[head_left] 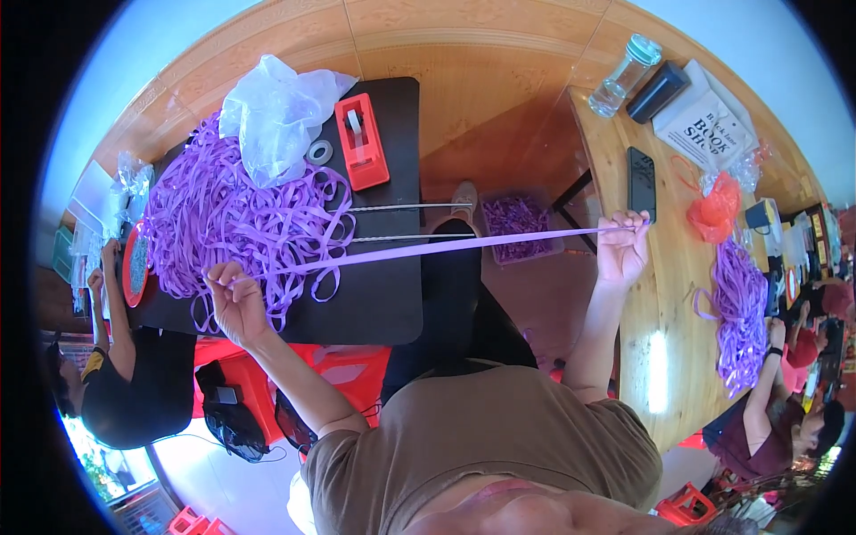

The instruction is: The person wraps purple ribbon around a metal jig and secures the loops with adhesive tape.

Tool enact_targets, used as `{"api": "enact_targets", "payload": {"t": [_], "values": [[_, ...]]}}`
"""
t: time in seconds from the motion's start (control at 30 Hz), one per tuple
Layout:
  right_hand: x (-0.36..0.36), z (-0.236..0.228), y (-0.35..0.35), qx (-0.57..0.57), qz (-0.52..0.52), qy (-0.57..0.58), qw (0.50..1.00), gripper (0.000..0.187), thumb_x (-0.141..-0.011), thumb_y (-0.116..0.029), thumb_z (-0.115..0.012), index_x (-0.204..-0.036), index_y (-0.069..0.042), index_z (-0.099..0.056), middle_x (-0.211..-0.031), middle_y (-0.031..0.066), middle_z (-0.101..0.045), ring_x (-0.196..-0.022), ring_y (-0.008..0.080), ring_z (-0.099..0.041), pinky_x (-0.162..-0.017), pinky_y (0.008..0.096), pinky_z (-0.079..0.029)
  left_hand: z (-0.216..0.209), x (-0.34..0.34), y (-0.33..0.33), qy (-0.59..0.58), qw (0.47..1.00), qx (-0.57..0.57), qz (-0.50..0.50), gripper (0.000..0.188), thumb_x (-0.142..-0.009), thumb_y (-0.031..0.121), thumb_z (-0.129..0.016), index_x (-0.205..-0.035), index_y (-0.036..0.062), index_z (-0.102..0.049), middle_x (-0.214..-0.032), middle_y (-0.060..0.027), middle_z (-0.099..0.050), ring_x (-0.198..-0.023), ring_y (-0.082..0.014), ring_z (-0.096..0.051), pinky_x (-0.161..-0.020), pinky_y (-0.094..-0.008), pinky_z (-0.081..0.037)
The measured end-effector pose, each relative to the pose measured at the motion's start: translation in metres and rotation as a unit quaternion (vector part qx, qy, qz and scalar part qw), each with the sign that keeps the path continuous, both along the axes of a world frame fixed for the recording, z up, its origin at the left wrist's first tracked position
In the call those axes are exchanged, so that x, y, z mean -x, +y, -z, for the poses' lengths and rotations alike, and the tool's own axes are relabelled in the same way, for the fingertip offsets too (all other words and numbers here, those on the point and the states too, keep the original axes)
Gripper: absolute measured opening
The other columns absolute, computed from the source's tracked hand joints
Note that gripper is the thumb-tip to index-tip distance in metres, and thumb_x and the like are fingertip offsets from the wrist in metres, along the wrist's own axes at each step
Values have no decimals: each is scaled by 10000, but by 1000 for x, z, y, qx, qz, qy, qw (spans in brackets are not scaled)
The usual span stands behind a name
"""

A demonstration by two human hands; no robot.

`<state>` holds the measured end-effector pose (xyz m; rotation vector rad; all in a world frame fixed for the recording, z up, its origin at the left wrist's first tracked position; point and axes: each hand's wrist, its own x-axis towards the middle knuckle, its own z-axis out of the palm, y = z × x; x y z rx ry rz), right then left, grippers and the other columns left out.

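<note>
A purple ribbon (428,251) is pulled straight across in front of me, above my lap. Its left end is pinched in the fingers of my left hand (236,308), beside a big tangled heap of purple ribbons (201,209) on the dark table (383,303). My right hand (621,254) pinches the other end near the edge of the wooden table, just below a dark phone (641,185). Two thin metal rods, one of them this rod (415,207), stick out from the dark table's right edge beyond the ribbon.
A clear plastic bag (276,120) lies on the heap, beside a red tape dispenser (362,143) and a tape roll (319,152). A bin (520,227) of purple pieces stands on the floor. More ribbons (738,312) and a bottle (624,76) are on the wooden table. Co-workers sit both sides.
</note>
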<state>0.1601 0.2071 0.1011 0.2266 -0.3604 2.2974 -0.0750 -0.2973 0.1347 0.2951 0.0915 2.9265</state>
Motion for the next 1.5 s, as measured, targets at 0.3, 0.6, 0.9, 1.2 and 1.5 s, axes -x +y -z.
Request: {"api": "enact_targets", "payload": {"t": [0.3, 0.6, 0.9, 1.2, 1.5], "values": [[-1, 0, -2, -46, -18, 46, 998, 93, -888, -98, -571, -980, -86, -560, -860, 4, -482, -835, 154, -458, -800, 356, -337, -14, -9, 5, 126, 985, -117, -6, 74, -867, 19, -589, -934, 3, -562, -782, -45, -468, -659, -132, -419, -455, -206, -319], [-1, -1, -3, -107, -52, 58, 991, 89, -908, -132, -553, -970, -91, -602, -823, -14, -443, -761, 118, -421, -755, 316, -326, -11, -9, 2, 140, 987, -85, -1, 85, -877, 26, -585, -940, -27, -563, -777, -67, -454, -651, -151, -411, -461, -215, -328], [0, 0, -2, -150, -70, 63, 984, 137, -928, -158, -519, -1006, -77, -599, -786, -6, -434, -672, 108, -412, -684, 290, -307, -19, -15, 31, 161, 985, -4, 67, 160, -870, 42, -610, -1017, -20, -592, -809, -44, -411, -693, -140, -376, -509, -228, -328], [-5, 4, 2, -193, -94, 74, 974, 182, -944, -165, -489, -1061, -72, -593, -750, -7, -435, -652, 110, -411, -671, 290, -321, -18, -16, 43, 171, 981, 57, 74, 138, -882, 80, -598, -1009, 24, -597, -798, -20, -422, -701, -136, -356, -597, -267, -290], [-13, 13, 11, -185, -82, 63, 977, 186, -946, -162, -484, -1070, -77, -594, -730, -20, -442, -638, 93, -408, -680, 287, -311, -7, -7, 17, 30, 994, 93, -45, 133, -904, 63, -561, -1029, 30, -589, -934, -39, -513, -810, -148, -412, -625, -267, -338]]}}
